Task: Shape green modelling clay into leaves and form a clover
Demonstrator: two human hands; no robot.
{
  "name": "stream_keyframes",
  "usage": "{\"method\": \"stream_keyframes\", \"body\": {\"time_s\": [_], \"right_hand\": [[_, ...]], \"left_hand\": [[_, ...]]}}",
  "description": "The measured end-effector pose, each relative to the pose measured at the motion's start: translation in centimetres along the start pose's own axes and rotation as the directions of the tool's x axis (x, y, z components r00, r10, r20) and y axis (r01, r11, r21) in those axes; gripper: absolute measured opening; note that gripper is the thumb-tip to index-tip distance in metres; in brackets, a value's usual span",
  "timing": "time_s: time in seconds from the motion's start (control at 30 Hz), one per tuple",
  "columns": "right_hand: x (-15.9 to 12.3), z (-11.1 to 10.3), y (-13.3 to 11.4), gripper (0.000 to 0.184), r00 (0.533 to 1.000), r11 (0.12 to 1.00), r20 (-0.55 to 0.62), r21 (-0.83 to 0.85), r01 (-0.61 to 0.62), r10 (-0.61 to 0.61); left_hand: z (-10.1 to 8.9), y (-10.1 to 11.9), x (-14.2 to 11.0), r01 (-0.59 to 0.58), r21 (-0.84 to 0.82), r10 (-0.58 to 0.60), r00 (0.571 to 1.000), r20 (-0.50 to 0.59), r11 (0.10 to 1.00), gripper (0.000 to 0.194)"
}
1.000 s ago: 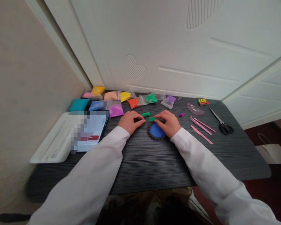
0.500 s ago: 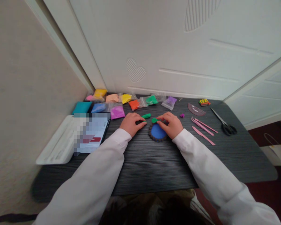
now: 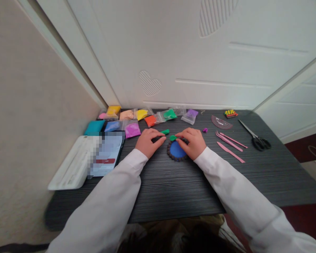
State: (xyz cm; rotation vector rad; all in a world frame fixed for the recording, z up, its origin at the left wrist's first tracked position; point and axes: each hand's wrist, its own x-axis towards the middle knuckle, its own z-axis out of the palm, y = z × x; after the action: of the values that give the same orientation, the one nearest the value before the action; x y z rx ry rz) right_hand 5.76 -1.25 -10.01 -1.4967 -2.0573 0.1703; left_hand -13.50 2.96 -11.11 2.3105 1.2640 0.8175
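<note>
Pale-sleeved left arm and right arm reach forward from the near corners, slanting inward, cuffs down at the wrists. Left hand palm-down, fingers bent and pointing inward, thumb stretched below the forefinger with a gap between them. Right hand faces it, well apart, back of hand up, thumb and forefinger reaching inward in a pinch, remaining fingers curled behind.

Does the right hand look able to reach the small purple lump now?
Probably yes: the purple lump lies beside the right hand, nothing visible between them, though that hand seemingly holds the flat green piece.
</note>
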Motion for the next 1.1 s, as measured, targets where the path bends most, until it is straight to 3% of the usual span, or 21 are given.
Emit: {"method": "stream_keyframes", "body": {"time_s": [0.17, 0.43, 1.1], "right_hand": [[-0.5, -0.1, -1.1, 0.019, 0.999, 0.999, 0.000, -0.026, 0.046, -0.046], [-0.8, -0.1, -1.8, 0.021, 0.992, 0.988, -0.060, -0.112, 0.105, -0.112], [-0.9, -0.1, -1.6, 0.020, 0.986, 0.986, -0.095, -0.115, 0.124, -0.135]], "left_hand": [[-0.1, 1.1, -0.2, -0.009, -0.048, 0.007, 1.000, -0.027, 0.999, 0.023], [0.2, 0.9, -0.2, -0.047, -0.185, 0.040, 0.998, -0.041, 0.982, 0.015], [0.4, 1.0, -0.2, -0.046, -0.244, 0.029, 0.997, -0.075, 0.969, 0.014]]}}
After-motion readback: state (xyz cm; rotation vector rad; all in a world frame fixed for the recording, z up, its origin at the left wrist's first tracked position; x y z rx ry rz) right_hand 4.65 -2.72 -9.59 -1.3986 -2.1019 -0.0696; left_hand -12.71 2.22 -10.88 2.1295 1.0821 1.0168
